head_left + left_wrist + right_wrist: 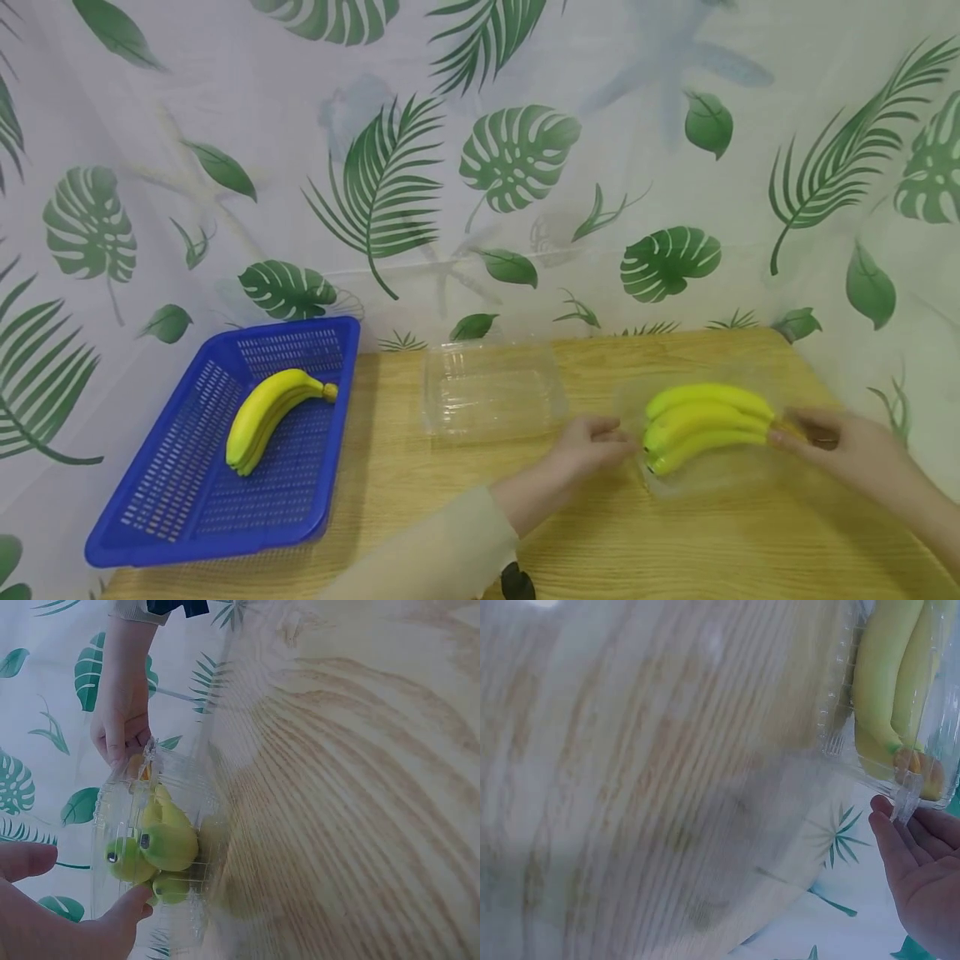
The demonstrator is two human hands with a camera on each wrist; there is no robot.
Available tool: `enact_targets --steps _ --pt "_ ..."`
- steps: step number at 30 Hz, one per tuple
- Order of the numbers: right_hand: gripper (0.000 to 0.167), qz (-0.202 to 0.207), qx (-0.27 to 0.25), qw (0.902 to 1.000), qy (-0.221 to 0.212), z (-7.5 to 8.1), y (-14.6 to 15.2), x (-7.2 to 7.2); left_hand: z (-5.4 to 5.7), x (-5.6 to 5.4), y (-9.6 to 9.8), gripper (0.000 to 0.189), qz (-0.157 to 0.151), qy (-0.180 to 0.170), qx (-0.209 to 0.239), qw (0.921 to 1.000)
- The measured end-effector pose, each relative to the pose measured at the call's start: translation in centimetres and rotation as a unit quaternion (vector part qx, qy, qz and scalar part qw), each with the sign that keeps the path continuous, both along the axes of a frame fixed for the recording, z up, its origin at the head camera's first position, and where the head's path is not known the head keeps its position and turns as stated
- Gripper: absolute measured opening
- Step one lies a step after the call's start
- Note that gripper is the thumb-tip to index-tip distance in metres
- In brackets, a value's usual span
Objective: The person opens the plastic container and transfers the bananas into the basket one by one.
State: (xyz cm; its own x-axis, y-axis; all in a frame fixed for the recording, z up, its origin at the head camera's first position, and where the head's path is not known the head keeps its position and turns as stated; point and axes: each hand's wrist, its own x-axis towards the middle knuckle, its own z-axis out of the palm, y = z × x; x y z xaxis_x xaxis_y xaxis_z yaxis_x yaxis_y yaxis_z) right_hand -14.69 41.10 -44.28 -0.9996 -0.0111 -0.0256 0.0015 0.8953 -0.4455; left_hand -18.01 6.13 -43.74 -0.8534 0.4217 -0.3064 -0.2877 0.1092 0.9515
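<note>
A bunch of bananas [708, 425], yellow with greenish tips, lies inside a clear plastic box [214, 784] on the right side of the table. At the stem end, my right hand [862, 450] pinches the box's edge; the right wrist view shows its fingers [900, 847] at a clear tab there. My left hand [581, 462] is at the opposite end. In the left wrist view its thumb stands apart from the box, while a fingertip [135, 898] overlaps the plastic beside the banana tips.
A blue basket [333, 467] on the left holds another bunch of bananas [262, 417]. Another clear plastic box [491, 396] stands at the back middle of the wooden table [420, 500]. A leaf-patterned curtain [525, 275] hangs behind the table and along its sides.
</note>
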Motion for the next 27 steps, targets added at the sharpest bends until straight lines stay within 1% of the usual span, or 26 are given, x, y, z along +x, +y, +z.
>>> enact_targets --steps 4,12,17,19,23,27 --pt "0.074 0.002 0.003 1.0 -0.008 0.0 -0.7 0.4 0.0 0.5 -1.1 0.056 -0.015 0.008 0.007 0.9998" --pt "0.073 0.006 0.0 0.9999 -0.014 0.0 -2.1 1.4 -0.2 1.8 -2.7 0.058 -0.028 0.0 0.0 0.9996" --pt "0.072 0.002 -0.01 0.9999 -0.007 0.0 -3.2 1.9 -0.5 2.7 -3.6 0.058 -0.013 -0.002 0.029 0.9995" --pt "0.073 -0.002 -0.015 0.9998 -0.013 0.0 -3.7 2.0 -0.6 3.0 -4.2 0.058 -0.006 -0.006 0.041 0.9991" --pt "0.076 -0.01 -0.029 0.9992 -0.027 -0.1 -4.8 2.3 -0.8 3.6 -5.3 0.057 0.007 -0.015 0.055 0.9984" --pt "0.075 -0.003 -0.033 0.9993 -0.016 0.0 -6.0 2.7 -0.8 4.1 -6.5 0.057 0.013 -0.021 0.061 0.9978"
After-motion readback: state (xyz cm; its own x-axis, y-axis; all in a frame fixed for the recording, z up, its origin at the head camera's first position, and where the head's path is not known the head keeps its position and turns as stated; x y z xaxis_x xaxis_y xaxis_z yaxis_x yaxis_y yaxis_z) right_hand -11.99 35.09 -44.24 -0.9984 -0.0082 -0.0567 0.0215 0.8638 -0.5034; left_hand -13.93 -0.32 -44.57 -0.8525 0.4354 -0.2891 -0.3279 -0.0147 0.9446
